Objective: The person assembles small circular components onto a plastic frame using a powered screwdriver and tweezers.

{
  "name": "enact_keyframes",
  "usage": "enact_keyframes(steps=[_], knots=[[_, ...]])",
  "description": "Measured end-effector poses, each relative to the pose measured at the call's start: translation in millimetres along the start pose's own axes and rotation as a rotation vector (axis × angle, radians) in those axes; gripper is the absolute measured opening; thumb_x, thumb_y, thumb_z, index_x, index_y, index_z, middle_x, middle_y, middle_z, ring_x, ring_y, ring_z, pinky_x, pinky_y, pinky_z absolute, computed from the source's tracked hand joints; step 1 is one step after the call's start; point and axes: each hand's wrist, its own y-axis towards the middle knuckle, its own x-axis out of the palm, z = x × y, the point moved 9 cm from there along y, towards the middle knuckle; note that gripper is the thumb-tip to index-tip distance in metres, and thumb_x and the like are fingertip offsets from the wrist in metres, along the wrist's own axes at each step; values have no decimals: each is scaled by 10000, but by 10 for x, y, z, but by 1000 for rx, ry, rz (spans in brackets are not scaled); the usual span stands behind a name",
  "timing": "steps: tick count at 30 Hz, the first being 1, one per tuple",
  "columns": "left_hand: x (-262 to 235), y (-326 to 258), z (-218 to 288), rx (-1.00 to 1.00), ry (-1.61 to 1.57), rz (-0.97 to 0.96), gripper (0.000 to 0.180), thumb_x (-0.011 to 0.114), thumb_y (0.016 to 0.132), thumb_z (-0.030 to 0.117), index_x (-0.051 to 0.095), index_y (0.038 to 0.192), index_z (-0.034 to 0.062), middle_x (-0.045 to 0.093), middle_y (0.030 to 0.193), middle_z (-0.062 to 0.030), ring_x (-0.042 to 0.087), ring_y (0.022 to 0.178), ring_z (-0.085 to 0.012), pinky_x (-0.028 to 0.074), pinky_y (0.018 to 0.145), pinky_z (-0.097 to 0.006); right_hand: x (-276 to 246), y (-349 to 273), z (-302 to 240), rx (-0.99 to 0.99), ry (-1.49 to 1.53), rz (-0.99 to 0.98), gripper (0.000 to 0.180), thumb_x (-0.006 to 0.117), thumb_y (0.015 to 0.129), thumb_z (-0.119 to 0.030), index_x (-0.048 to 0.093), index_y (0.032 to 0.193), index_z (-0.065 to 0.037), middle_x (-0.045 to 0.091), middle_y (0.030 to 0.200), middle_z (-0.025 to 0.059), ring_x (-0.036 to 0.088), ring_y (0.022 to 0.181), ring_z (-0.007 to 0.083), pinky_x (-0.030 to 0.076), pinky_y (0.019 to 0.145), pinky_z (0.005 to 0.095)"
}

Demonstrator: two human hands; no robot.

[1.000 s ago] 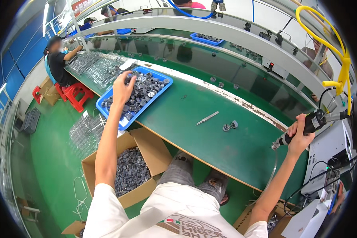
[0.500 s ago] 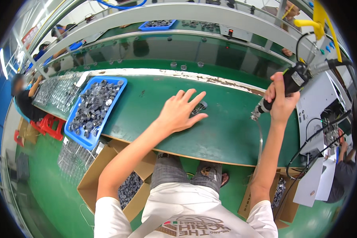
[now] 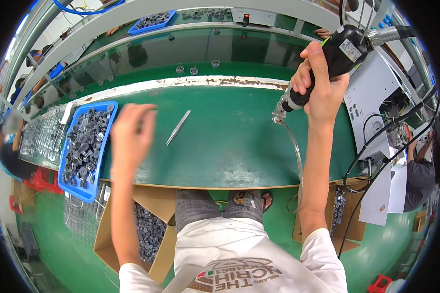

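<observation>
Here the power screwdriver [image 3: 327, 61] is held up over the right part of the green bench [image 3: 230, 146], tilted, its metal tip pointing down and left above the bench's far edge. The right hand [image 3: 320, 85] is wrapped tight around its black body, fingers pressed closed on it. A clear hose [image 3: 296, 151] runs from the tip down past the bench's near edge. The left hand [image 3: 129, 134] hovers blurred over the left part of the bench, just beside the blue tray [image 3: 90, 193] of small grey parts; whether its fingers pinch anything cannot be told. A pair of tweezers [image 3: 178, 127] lies on the bench right of that hand. Below the bench stands a cardboard box [image 3: 110, 234] with more grey parts
</observation>
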Motion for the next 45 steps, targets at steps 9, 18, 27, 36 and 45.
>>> enact_keyframes(steps=[9, 18, 27, 36, 45], knots=[[-1416, -655, -1660, -169, 570, 194, 189, 636, 983, 156, 724, 1115, 54, 701, 995, -101, 620, 787, -247, 497, 733, -345, 253, 15, 44, 22, 127, -50, 311, 746, 949, -234, 635, 849, 38, 476, 531, 5, 434, 423, 85, 340, 425, 259], [-1170, -533, -762, 7, 415, 462, 180, 657, 955, 135, 741, 1109, 94, 711, 1121, -85, 639, 1065, -278, 452, 965, -393, 286, -80, -167, 43, 205, -24, 323, 678, 991, -271, 596, 878, 20, 426, 508, 13, 389, 392, 95, 320, 418, 269], [983, -471, 602, -97, -637, -206, 290, 814, 799, 133, 738, 1069, 57, 730, 1089, -81, 647, 954, -194, 500, 798, -342, 572, -180, -304, 73, 440, -143, 403, 484, 1060, -425, 614, 988, -51, 372, 525, -29, 342, 409, 84, 299, 434, 272], [1107, -538, 679, -104, -789, -151, 94, 790, 813, 62, 755, 892, 24, 745, 838, -55, 635, 794, -156, 491, 744, -303, 632, -278, -310, 68, 475, -194, 339, 515, 1063, -347, 577, 995, -21, 352, 560, -32, 315, 454, 59, 322, 462, 235], [1080, -514, 648, -89, -744, -117, 126, 803, 797, 56, 784, 920, 34, 760, 856, -71, 661, 808, -162, 512, 761, -306, 683, -265, -299, 61, 474, -209, 337, 509, 1065, -347, 581, 999, -24, 352, 559, -32, 311, 451, 60, 320, 455, 238]])
